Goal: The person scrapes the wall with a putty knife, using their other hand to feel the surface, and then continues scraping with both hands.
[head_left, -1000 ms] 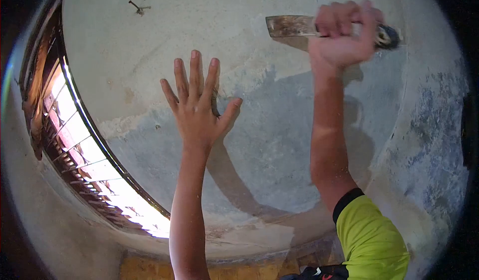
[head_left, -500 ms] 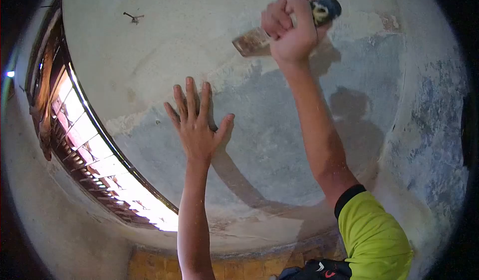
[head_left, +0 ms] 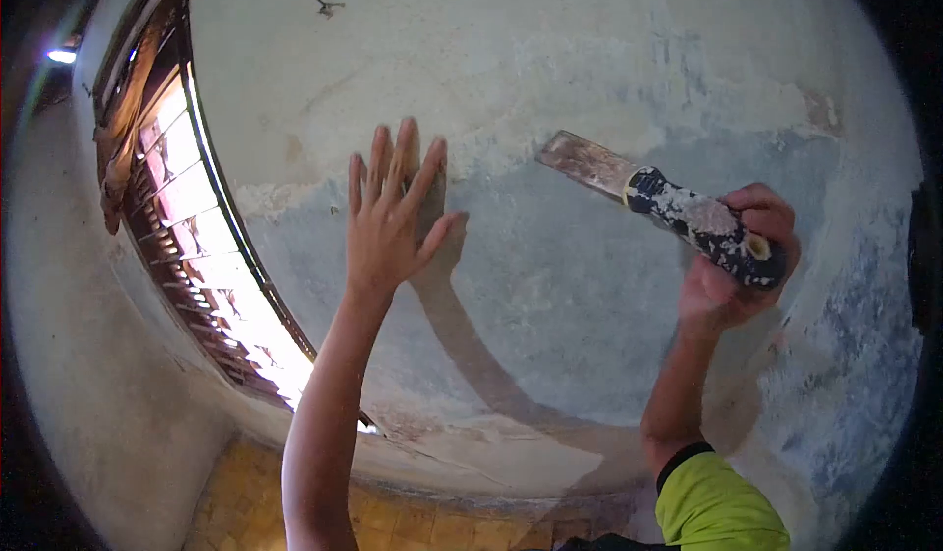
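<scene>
My left hand [head_left: 381, 242] lies spread against the wall [head_left: 550, 286], its fingertips near the border between pale paint and a bare grey patch. In my right hand [head_left: 737, 276] is a paint scraper [head_left: 693, 217], with my fingers wrapped round the butt of its handle. The handle is black and crusted with whitish flecks. Its flat, worn blade points up and left, the tip overlapping the ragged paint edge in this view.
At the left is a bright barred window [head_left: 211, 227] with a strip of brownish cloth [head_left: 123, 163] hanging by it. A bent nail [head_left: 324, 4] sticks out of the upper wall. Yellowish tiles [head_left: 422, 522] cover the floor below.
My right hand has come down and to the right with the scraper, whose whole handle now shows. My left hand stays spread on the wall. The view has shifted.
</scene>
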### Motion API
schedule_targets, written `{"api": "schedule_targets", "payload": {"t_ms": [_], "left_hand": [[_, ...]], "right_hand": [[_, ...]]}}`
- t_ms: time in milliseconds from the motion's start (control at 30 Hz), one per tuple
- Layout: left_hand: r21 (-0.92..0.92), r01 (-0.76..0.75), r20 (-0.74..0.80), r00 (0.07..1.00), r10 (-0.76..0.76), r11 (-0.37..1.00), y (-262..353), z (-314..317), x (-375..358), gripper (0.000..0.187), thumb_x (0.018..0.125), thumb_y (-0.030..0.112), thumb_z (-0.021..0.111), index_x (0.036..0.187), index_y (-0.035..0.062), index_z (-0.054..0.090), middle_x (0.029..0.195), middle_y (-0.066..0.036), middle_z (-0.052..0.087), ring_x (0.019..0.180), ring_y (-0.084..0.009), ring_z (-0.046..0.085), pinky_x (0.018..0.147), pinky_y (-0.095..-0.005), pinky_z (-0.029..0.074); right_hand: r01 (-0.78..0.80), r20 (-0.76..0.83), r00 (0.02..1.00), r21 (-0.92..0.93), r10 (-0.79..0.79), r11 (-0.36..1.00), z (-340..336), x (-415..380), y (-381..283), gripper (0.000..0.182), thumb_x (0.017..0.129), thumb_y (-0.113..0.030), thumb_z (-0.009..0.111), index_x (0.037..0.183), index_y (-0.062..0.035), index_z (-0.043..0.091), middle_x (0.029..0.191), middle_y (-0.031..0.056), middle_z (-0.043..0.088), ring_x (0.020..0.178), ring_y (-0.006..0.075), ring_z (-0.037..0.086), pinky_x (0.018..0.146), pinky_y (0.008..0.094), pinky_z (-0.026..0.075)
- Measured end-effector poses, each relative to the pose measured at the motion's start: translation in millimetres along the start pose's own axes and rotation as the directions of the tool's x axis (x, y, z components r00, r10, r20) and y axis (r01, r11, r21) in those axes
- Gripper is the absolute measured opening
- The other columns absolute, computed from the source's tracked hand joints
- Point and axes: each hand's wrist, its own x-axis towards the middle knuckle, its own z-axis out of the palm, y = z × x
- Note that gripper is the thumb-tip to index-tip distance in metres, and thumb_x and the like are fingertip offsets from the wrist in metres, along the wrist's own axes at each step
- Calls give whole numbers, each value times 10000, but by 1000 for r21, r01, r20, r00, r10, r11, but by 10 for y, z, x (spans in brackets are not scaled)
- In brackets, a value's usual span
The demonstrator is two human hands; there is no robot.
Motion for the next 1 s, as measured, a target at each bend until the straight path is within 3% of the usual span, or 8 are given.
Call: {"api": "schedule_targets", "payload": {"t_ms": [167,267,367,467,667,867,900,1000], "left_hand": [[6,-80,-109,991,80,997,-105,44,369,672,844,623,419,1429,311,305,1522,-49,189,1411,-268,130,1133,-506,56],[-6,-111,-172,979,108,994,-182,133,457,689,843,657,377,1420,282,331,1523,-62,177,1415,-269,103,1129,-512,13],[-37,-114,-191,976,105,993,-214,206,434,692,848,663,361,1413,263,351,1519,-78,187,1415,-275,101,1125,-515,-7],[-49,-127,-195,974,115,991,-231,200,422,680,854,649,366,1411,259,357,1514,-80,205,1412,-278,116,1125,-513,-5],[-117,-153,-261,958,118,981,-250,221,398,629,851,603,408,1393,282,390,1503,-46,250,1404,-262,165,1130,-501,17],[-175,-176,-314,943,114,969,-308,245,367,592,854,545,447,1387,291,399,1500,-28,262,1401,-249,184,1131,-508,47],[-182,-185,-316,941,120,966,-312,244,355,591,854,532,453,1389,288,395,1502,-28,258,1401,-249,182,1131,-510,51],[-188,-183,-295,947,123,965,-334,252,324,618,869,556,410,1413,268,354,1510,-22,234,1408,-245,154,1135,-496,14]], "right_hand": [[-26,211,973,-291,91,956,-3,-406,-131,520,614,-36,828,1049,-103,550,1044,181,589,936,277,595,757,338,513],[-108,233,953,-339,194,935,93,-446,-176,523,631,-32,804,1091,-112,568,1054,151,597,910,267,613,739,304,519],[-95,310,897,-561,315,822,225,-303,-230,454,656,-15,775,1069,-113,617,1054,96,611,883,233,625,664,284,515],[-154,251,893,-613,375,775,381,-206,-325,351,649,18,764,973,-87,679,958,53,627,772,184,617,634,276,499],[-60,253,907,-712,336,700,772,96,-457,251,658,16,759,884,-77,702,834,55,619,729,151,599,609,271,477],[-63,194,946,-676,260,734,1086,105,-160,169,663,-41,748,820,-42,685,715,72,585,647,200,591,567,300,461],[23,225,959,-668,172,744,1072,146,-222,167,669,-53,749,821,-37,683,718,73,586,629,205,582,564,300,451],[-158,136,906,-768,400,621,1086,189,-700,163,673,-67,750,819,-39,683,717,76,582,612,209,579,569,306,451]]}}
